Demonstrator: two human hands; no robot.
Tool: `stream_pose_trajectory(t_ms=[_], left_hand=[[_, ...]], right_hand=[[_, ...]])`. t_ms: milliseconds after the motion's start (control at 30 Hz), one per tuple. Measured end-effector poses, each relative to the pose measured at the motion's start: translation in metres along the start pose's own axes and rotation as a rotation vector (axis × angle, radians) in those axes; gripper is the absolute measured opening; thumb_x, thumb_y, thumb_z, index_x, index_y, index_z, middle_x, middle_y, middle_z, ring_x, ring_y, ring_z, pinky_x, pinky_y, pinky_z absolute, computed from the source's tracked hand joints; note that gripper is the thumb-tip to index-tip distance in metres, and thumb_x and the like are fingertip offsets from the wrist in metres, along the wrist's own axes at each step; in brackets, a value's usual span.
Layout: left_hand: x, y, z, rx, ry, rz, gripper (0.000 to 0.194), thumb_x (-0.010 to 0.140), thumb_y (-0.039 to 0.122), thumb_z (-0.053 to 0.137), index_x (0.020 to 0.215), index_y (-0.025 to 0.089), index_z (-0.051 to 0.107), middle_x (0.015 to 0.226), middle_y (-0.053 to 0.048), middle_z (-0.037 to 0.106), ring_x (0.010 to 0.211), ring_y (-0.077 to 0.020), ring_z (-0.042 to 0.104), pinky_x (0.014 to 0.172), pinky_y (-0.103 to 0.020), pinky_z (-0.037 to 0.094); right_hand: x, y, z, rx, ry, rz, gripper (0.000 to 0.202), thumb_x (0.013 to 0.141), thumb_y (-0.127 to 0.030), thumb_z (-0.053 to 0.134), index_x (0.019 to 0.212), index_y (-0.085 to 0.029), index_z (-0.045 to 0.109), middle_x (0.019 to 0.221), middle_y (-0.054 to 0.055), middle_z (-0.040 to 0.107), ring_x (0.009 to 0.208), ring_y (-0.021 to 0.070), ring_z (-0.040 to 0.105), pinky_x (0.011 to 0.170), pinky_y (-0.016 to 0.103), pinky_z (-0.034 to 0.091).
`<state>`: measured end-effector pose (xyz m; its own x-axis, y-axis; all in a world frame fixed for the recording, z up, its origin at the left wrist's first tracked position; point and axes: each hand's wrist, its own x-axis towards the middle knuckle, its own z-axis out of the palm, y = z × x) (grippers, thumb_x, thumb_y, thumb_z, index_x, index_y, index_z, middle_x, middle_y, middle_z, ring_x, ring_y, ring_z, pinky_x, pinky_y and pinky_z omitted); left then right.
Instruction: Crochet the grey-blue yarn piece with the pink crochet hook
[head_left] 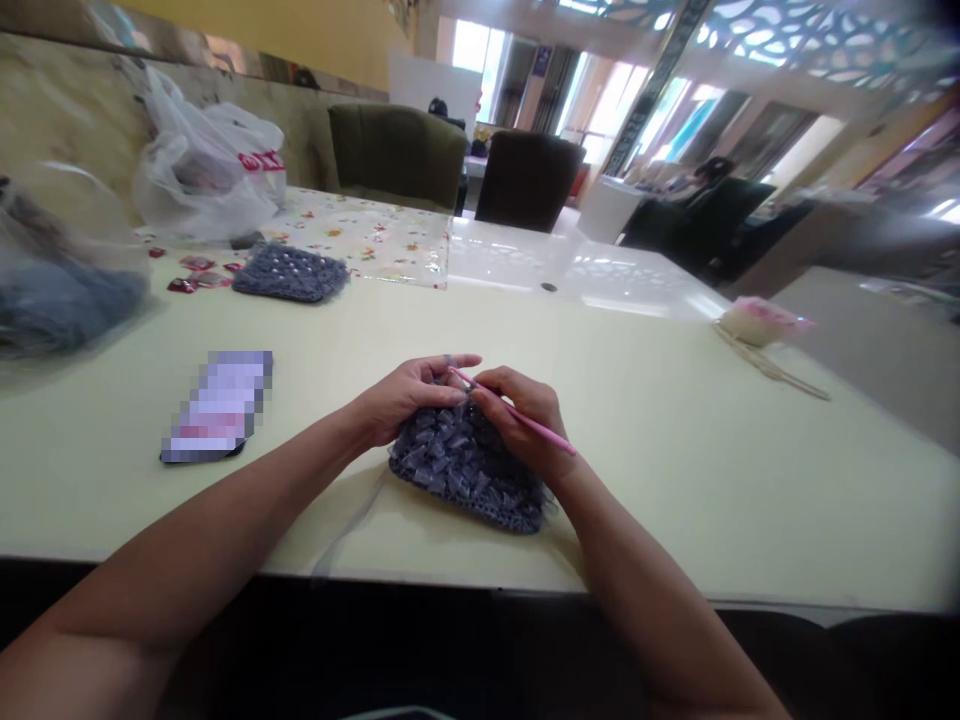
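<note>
A dark grey-blue crocheted piece (465, 465) with shiny loops hangs below both hands over the pale table (675, 480). My left hand (412, 395) pinches its top edge between thumb and fingers, with grey yarn wrapped round the raised index finger. In my right hand (525, 405) is a pink crochet hook (544, 430), its tip touching the work near the left fingertips. A thin strand (352, 525) runs from the piece down to the table's front edge.
A phone (217, 405) lies at the left. Behind it are a second crocheted piece (291, 272), red wrappers (199, 275), a white plastic bag (206, 165) and a clear bag of grey yarn (64, 300). A pink-and-white pouch (761, 320) sits at the right.
</note>
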<state>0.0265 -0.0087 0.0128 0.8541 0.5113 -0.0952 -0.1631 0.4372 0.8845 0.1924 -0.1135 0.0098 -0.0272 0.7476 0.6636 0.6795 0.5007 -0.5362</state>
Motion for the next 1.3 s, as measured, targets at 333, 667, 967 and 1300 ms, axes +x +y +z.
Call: stream_pose_trajectory(t_ms=[333, 667, 967, 1300], left_hand=[[-0.002, 0.017, -0.01, 0.074, -0.003, -0.007, 0.058, 0.063, 0.007, 0.075, 0.12, 0.012, 0.068, 0.082, 0.0, 0.068, 0.074, -0.0116, 0.063, 0.074, -0.025, 0.044], [-0.001, 0.02, -0.014, 0.295, 0.051, 0.066, 0.058, 0.066, 0.012, 0.075, 0.123, 0.011, 0.065, 0.081, 0.0, 0.067, 0.075, -0.0118, 0.06, 0.076, -0.027, 0.042], [0.0, 0.009, -0.005, 0.592, 0.246, 0.237, 0.056, 0.07, 0.017, 0.072, 0.126, 0.015, 0.066, 0.084, 0.001, 0.063, 0.076, -0.0113, 0.055, 0.077, -0.027, 0.041], [-0.001, -0.001, 0.009, 0.074, 0.208, -0.034, 0.062, 0.071, 0.016, 0.075, 0.132, 0.015, 0.059, 0.086, -0.001, 0.069, 0.073, -0.0105, 0.061, 0.072, -0.023, 0.046]], right_hand=[[0.006, -0.008, -0.014, 0.1, -0.129, 0.001, 0.018, 0.098, -0.023, 0.052, 0.096, -0.016, 0.069, 0.083, 0.001, 0.069, 0.071, 0.0077, 0.061, 0.067, 0.02, 0.047], [0.009, -0.004, -0.024, 0.108, -0.303, 0.03, 0.019, 0.099, -0.024, 0.051, 0.099, -0.015, 0.068, 0.086, 0.002, 0.069, 0.075, 0.0084, 0.061, 0.07, 0.02, 0.047], [0.003, -0.003, -0.006, -0.373, -0.299, -0.066, 0.027, 0.102, -0.027, 0.041, 0.093, -0.016, 0.063, 0.088, 0.004, 0.069, 0.073, 0.0109, 0.061, 0.064, 0.023, 0.039], [-0.007, -0.007, 0.029, -0.935, 0.153, -0.288, 0.028, 0.102, -0.024, 0.045, 0.075, -0.019, 0.05, 0.062, -0.002, 0.055, 0.051, 0.0109, 0.043, 0.054, 0.03, 0.022]])
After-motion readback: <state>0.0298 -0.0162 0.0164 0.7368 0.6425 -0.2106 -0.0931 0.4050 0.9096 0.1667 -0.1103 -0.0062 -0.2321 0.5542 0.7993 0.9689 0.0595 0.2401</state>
